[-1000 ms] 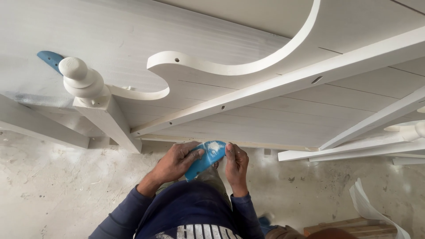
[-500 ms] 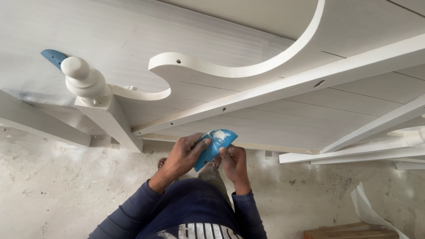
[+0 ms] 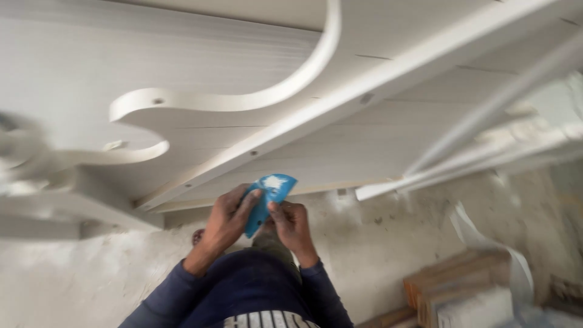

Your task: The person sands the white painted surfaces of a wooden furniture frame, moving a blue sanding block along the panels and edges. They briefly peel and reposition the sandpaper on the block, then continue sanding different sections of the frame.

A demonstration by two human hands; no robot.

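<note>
Both hands, left hand (image 3: 228, 218) and right hand (image 3: 290, 223), pinch the blue flexible plastic scraper (image 3: 267, 200), its white-smeared tip angled up toward the white-painted wooden furniture frame (image 3: 340, 109).

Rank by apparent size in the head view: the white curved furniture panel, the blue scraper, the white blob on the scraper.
1. White curved furniture panel, by far the largest.
2. Blue scraper.
3. White blob, smallest.

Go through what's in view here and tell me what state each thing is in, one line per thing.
Blue scraper: held in both hands, white filler on its blade.
Left hand: gripping the scraper.
Right hand: pinching the scraper's lower edge.
White furniture frame: painted white, lying flat.
Floor: dusty, white-smeared.
Wooden blocks: stacked, blurred.
</note>
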